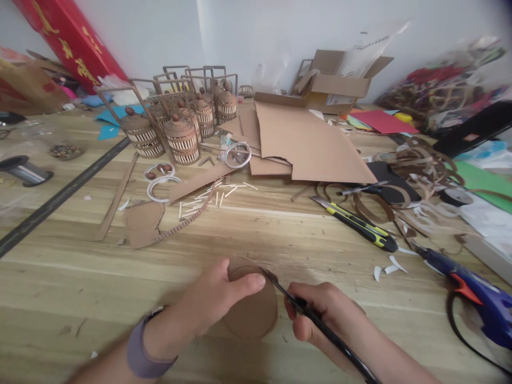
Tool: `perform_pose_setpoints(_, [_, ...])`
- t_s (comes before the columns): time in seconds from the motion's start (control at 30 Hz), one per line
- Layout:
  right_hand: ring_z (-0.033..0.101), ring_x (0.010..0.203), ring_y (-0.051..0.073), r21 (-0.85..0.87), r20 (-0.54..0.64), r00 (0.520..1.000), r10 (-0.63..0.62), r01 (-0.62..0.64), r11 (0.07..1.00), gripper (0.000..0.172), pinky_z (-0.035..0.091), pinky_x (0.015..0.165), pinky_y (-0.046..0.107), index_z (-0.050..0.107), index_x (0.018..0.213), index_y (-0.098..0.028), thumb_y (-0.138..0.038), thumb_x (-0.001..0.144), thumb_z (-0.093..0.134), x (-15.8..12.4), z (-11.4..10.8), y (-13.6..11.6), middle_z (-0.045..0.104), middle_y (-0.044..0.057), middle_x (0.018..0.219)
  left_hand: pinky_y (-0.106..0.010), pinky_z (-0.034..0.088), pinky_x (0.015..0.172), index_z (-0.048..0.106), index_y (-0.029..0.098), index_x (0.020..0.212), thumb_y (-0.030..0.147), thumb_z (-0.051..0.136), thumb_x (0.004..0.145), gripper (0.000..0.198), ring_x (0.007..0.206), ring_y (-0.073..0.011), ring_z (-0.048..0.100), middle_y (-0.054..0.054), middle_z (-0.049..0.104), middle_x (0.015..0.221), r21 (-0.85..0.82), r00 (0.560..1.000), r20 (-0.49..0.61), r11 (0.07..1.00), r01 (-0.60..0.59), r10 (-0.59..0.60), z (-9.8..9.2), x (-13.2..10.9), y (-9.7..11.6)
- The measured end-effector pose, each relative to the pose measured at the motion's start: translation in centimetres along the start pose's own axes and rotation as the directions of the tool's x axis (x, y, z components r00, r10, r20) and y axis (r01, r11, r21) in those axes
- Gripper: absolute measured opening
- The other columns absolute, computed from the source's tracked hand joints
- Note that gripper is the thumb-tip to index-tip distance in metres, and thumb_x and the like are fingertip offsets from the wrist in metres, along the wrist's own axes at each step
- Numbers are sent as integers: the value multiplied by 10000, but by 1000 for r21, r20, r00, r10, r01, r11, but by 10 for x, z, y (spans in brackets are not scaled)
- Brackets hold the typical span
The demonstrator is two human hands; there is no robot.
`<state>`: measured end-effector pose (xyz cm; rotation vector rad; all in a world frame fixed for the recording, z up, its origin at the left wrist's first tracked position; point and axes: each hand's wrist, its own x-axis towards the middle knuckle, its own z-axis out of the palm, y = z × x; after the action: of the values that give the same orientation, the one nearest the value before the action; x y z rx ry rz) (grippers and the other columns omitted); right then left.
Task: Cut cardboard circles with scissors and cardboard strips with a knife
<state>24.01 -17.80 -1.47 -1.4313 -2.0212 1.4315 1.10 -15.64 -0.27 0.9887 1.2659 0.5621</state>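
My left hand [216,298] pinches a round brown cardboard disc [254,312] low in the middle of the wooden table, thumb on top of its upper edge. My right hand [326,317] is closed round the black handles of a pair of scissors [298,306]. The blades point up and left and meet the disc's upper right rim. A purple band sits on my left wrist.
A yellow-black utility knife [354,223] lies to the right, a blue glue gun [476,290] at the far right. Cardboard sheets [308,144] and an open box [332,80] lie behind. Small woven lantern baskets [182,138] stand at back left. Strips and scraps clutter the right side.
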Motion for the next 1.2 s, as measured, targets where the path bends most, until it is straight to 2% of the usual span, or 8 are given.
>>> perform_pose_setpoints(0.13, [334,530,111,-5,9,1000,-13,13,1000,810,243,483,241,464,657,-208,-1005,701,325,1,-1,-1,403,-46,574,-429,472,1028,743,244,1064,469,779,754,385,1218,-326,648,-34,795,1151,-35,998,35,998,-45,46,0,2,2])
perform_pose_setpoints(0.3, [331,513,115,-15,-113,993,-36,34,999,785,233,470,241,492,669,-211,-974,755,330,4,4,3,397,-49,562,-370,503,972,771,230,1036,446,778,785,332,1180,-306,679,-39,807,1110,-185,992,65,979,-90,104,3,5,5])
perform_pose_setpoints(0.4, [342,510,114,-24,-110,993,-36,34,999,773,243,471,239,495,667,-210,-962,771,351,5,6,3,406,-46,557,-350,520,917,766,213,1002,453,777,798,316,1146,-302,695,-44,816,1056,-252,991,65,963,-100,120,4,6,4])
perform_pose_setpoints(0.6, [339,508,111,0,-66,997,-40,40,999,821,257,468,230,537,722,-204,-1000,712,336,3,3,-3,433,-47,559,-314,513,853,745,203,927,447,782,787,283,1045,-267,717,-33,818,963,-237,988,50,963,-129,144,4,6,2])
perform_pose_setpoints(0.73, [318,518,108,-22,-65,996,-56,55,998,808,256,478,230,526,720,-204,-991,725,343,2,1,-3,416,-53,568,-317,504,802,732,186,905,446,771,790,288,918,-244,720,-41,812,925,-185,991,54,976,-113,124,3,6,1])
perform_pose_setpoints(0.87, [318,536,110,-14,-52,997,-56,55,998,777,255,486,231,498,712,-208,-971,751,362,3,1,-5,414,-51,591,-325,507,851,737,186,927,431,763,807,274,956,-246,715,-38,811,958,-189,989,76,976,-110,126,3,6,0])
perform_pose_setpoints(1.03, [275,530,111,23,-24,999,-24,25,999,800,241,472,240,443,668,-219,-1012,692,334,4,1,-10,360,-58,571,-334,513,915,749,193,961,406,763,822,254,1016,-258,721,-35,815,997,-227,984,113,968,-108,136,4,5,1])
perform_pose_setpoints(1.2, [289,528,110,13,-26,1000,-2,2,1000,812,240,470,241,449,665,-216,-1020,678,332,4,0,-12,378,-53,565,-349,512,949,753,190,945,398,761,818,244,1051,-269,719,-42,816,1009,-223,984,109,968,-114,141,3,5,1])
